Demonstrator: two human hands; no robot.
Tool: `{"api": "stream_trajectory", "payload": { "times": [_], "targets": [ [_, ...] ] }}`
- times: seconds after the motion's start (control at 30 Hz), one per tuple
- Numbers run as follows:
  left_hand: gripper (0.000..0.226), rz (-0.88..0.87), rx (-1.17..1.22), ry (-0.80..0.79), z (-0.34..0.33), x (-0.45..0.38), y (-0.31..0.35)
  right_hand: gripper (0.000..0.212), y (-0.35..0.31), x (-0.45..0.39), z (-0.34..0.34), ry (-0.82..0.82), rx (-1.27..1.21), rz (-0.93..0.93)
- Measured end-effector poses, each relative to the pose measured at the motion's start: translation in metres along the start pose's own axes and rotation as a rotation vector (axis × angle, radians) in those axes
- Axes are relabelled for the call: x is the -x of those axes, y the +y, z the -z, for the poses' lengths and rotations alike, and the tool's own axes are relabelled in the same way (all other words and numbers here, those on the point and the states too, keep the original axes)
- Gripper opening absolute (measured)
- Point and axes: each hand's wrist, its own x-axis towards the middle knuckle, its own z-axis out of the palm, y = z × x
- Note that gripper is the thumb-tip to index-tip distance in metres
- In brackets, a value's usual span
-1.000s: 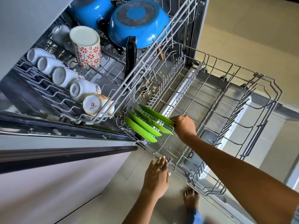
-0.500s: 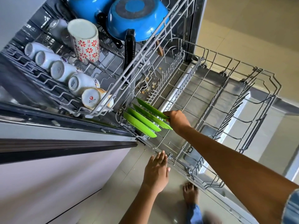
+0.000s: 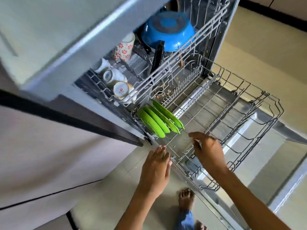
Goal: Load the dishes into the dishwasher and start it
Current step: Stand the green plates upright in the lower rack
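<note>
Partway through loading: four green plates [image 3: 159, 119] standing at the near-left of the lower rack [image 3: 259, 117] (mostly bare elsewhere), cups [image 3: 114, 80] and blue pan [image 3: 167, 32] filling the upper rack. Both left hand [image 3: 156, 166] and right hand [image 3: 209, 150] hovering spread, holding nothing. More loading, closing, starting remaining.

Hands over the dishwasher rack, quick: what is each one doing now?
Left hand: open, fingers straight, holding nothing.
Right hand: open, blurred, empty above the grey wire lower rack.

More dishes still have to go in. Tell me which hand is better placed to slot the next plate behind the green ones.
Probably the right hand: it hangs open over the lower rack, just past the green plates. The left hand is outside the rack's edge.
</note>
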Motion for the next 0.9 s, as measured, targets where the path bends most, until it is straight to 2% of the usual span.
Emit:
{"api": "stream_trajectory", "payload": {
  "times": [0.1,0.17,0.3,0.43,0.6,0.77,0.9],
  "targets": [
    [0.042,0.051,-0.032,0.181,0.079,0.044,0.012,0.029,-0.059,0.036,0.038,0.035,-0.062,0.12],
    [0.042,0.089,-0.035,0.23,0.139,0.08,0.018,0.024,-0.11,0.06,0.067,0.022,-0.1,0.185],
    [0.045,0.276,-0.042,0.416,0.253,0.195,0.03,0.019,-0.227,0.122,0.13,0.025,-0.194,0.341],
    [0.044,0.472,-0.082,0.597,0.322,0.31,0.045,0.026,-0.332,0.18,0.158,0.013,-0.258,0.582],
    [0.044,0.794,-0.094,0.75,0.35,0.435,0.062,0.027,-0.432,0.232,0.157,-0.16,-0.318,0.904],
    [0.044,1.138,-0.114,0.806,0.338,0.534,0.068,0.02,-0.506,0.28,0.121,-0.31,-0.34,1.145],
    [0.06,1.364,-0.148,0.846,0.321,0.592,0.065,0.024,-0.553,0.32,0.082,-0.479,-0.364,1.298]
  ]
}}
